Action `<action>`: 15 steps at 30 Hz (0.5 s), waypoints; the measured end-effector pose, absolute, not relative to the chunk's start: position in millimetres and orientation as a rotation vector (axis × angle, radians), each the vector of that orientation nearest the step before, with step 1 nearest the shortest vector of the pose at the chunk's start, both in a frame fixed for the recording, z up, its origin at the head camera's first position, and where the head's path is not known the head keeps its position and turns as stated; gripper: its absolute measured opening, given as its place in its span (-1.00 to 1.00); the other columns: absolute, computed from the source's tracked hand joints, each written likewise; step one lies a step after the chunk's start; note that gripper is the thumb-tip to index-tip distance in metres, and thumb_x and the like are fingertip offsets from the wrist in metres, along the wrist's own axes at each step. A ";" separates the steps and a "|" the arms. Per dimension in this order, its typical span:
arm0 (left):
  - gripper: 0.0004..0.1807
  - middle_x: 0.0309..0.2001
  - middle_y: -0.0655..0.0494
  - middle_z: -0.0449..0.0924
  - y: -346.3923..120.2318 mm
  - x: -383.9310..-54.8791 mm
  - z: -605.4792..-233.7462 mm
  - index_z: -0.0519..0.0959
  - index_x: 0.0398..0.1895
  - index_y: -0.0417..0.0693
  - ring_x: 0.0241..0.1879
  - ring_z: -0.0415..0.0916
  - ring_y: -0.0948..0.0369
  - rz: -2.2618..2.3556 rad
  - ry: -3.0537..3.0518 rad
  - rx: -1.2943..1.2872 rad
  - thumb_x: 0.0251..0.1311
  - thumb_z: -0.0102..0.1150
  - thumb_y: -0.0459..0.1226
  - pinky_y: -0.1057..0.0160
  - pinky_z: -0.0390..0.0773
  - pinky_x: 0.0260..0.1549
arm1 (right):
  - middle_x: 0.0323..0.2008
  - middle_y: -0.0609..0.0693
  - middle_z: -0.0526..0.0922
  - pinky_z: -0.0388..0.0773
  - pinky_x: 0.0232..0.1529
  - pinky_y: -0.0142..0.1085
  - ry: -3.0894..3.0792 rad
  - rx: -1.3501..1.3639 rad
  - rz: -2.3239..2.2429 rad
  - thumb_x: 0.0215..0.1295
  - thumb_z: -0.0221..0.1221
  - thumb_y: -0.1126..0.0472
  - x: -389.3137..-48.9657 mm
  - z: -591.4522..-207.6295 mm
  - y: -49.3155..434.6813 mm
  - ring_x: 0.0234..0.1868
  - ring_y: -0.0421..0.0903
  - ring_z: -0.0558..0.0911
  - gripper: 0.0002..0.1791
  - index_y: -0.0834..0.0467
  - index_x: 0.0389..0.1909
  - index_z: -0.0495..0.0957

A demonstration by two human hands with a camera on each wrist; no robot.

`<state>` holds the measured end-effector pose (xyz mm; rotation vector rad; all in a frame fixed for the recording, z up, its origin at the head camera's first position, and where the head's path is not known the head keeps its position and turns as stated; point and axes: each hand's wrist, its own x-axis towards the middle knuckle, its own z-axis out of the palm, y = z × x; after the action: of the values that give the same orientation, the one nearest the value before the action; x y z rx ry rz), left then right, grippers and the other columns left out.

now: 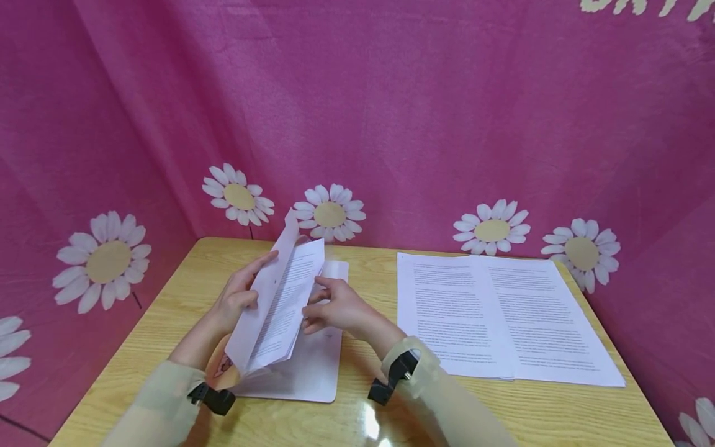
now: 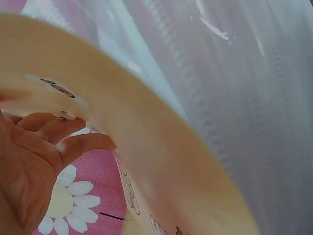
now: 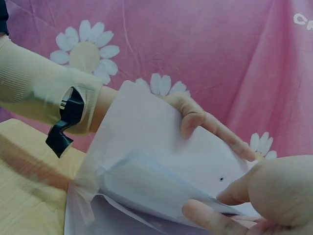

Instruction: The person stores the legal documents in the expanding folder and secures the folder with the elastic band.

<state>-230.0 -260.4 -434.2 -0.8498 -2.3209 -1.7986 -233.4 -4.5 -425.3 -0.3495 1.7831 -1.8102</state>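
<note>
A folder (image 1: 321,382) lies open on the table, pale inside, with cartoon figures on its orange outer side (image 2: 132,107). My left hand (image 1: 237,301) holds its raised cover (image 1: 262,307), thumb on the inner face and fingers toward the far edge. Against that cover lean printed sheets (image 1: 293,292), tilted up from the folder. With thumb and fingers, my right hand (image 1: 343,304) pinches the right edge of these sheets; in the right wrist view the hand (image 3: 279,196) is at the edge of a clear sleeve (image 3: 146,181). More clear sleeves (image 2: 244,98) fill the left wrist view's right side.
Two stacks of printed paper lie side by side at the right of the wooden table (image 1: 368,354), a left stack (image 1: 449,310) and a right stack (image 1: 550,316). A pink curtain (image 1: 391,124) with white daisies hangs behind and along the sides.
</note>
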 end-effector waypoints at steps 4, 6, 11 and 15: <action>0.01 0.36 -0.50 0.29 -260.1 -228.9 -433.5 0.17 0.56 -0.47 0.00 0.45 -0.06 -1.796 -2.316 -0.845 -0.22 -0.14 -0.46 0.24 0.51 -0.22 | 0.07 0.26 0.59 0.74 -0.17 -0.05 1.788 -0.396 -1.804 0.42 0.24 0.42 -234.7 -420.9 10.3 -0.27 0.11 0.81 -0.21 0.37 0.60 0.14; 0.01 0.39 -0.48 0.27 -260.0 -228.3 -433.2 0.17 0.57 -0.46 0.02 0.44 -0.05 -1.796 -2.313 -0.840 -0.21 -0.14 -0.46 0.25 0.48 -0.18 | 0.08 0.30 0.59 0.74 -0.18 -0.04 1.803 -0.431 -1.799 0.43 0.23 0.42 -236.8 -418.9 20.6 -0.26 0.13 0.81 -0.28 0.40 0.55 0.21; 0.01 0.43 -0.45 0.24 -259.7 -227.9 -433.4 0.18 0.58 -0.44 0.05 0.41 -0.01 -1.803 -2.310 -0.827 -0.20 -0.15 -0.46 0.27 0.44 -0.15 | 0.07 0.34 0.59 0.74 -0.18 0.00 1.878 -0.500 -1.786 0.44 0.21 0.43 -243.2 -412.4 57.0 -0.21 0.20 0.80 -0.39 0.43 0.46 0.30; 0.02 0.42 -0.45 0.25 -259.7 -227.8 -433.6 0.18 0.57 -0.46 0.04 0.42 0.02 -1.811 -2.301 -0.835 -0.22 -0.15 -0.47 0.27 0.44 -0.16 | 0.09 0.33 0.62 0.73 -0.19 0.05 1.972 -0.568 -1.748 0.41 0.25 0.41 -248.7 -408.9 92.1 -0.13 0.30 0.78 -0.38 0.40 0.45 0.33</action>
<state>-227.8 -259.7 -433.6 -0.8349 -2.3013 -1.8108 -248.7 92.1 -408.9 -0.5676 1.9719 -1.7477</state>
